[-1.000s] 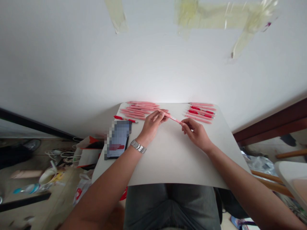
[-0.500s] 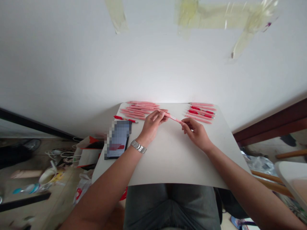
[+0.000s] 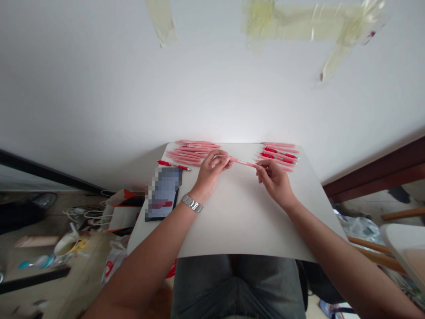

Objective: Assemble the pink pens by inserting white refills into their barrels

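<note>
Both my hands hold one pink pen [image 3: 241, 162] just above a small white table [image 3: 239, 221]. My left hand [image 3: 212, 170], with a metal watch on its wrist, pinches the pen's left end. My right hand [image 3: 274, 180] pinches its right end. The pen lies nearly level between them. A heap of pink pens [image 3: 192, 152] lies at the table's far left, behind my left hand. A second group of pink and red pens [image 3: 279, 155] lies at the far right, just beyond my right hand.
A single red pen [image 3: 173, 165] lies left of the heap, and a dark phone [image 3: 163, 192] rests on the table's left edge. A white wall stands close behind the table. Bags, cables and cups clutter the floor at left. A wooden chair stands at right.
My right hand has moved a little to the right and away from me, so the pen between my hands now lies flatter. My left hand has barely shifted.
</note>
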`<state>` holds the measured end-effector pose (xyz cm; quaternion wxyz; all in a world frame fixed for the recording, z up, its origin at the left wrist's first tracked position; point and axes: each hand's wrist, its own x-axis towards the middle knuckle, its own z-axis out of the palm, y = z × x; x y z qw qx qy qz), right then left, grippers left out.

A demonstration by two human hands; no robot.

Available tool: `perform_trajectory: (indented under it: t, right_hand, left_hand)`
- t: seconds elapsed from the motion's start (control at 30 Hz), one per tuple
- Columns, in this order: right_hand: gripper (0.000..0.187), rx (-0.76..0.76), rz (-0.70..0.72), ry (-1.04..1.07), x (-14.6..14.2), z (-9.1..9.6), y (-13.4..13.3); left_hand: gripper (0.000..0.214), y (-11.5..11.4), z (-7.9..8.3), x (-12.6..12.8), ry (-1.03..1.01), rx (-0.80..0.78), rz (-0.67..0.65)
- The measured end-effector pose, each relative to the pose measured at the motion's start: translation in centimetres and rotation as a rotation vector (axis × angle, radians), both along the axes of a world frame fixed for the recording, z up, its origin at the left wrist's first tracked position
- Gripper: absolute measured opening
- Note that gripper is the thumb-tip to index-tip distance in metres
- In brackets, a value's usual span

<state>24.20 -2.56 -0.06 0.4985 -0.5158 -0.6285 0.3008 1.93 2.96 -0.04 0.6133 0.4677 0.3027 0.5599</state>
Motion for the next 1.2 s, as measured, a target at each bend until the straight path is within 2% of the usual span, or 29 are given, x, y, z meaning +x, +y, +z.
perform_trajectory:
  t: [0.2, 0.47, 0.6, 0.8, 1.03, 1.2]
  right_hand:
    - [0.039, 0.003, -0.079, 0.145, 0.0, 0.4, 0.2]
    - [0.038, -0.055, -0.103, 0.336, 0.1, 0.5, 0.5]
    - [0.05, -0.139, -0.059, 0.383, 0.2, 0.1, 0.8]
    - [0.079, -0.217, 0.09, 0.379, 0.3, 0.5, 1.0]
    - [0.066, -0.248, 0.136, 0.552, 0.4, 0.5, 1.2]
    - [0.066, -0.22, 0.103, 0.54, 0.4, 0.5, 1.3]
  left_hand:
    - [0.033, 0.2, -0.4, 0.0, 0.052, -0.004, -0.02]
    - [0.029, -0.2, -0.1, 0.0, 0.272, 0.082, -0.106]
    - [0.03, -0.3, -0.1, 0.0, 0.298, 0.082, -0.146]
    - [0.031, -0.2, -0.3, -0.1, 0.281, 0.074, -0.146]
    - [0.03, -0.2, -0.4, 0.2, 0.312, 0.132, -0.126]
    - [0.031, -0.1, -0.6, 0.3, 0.335, 0.182, -0.131]
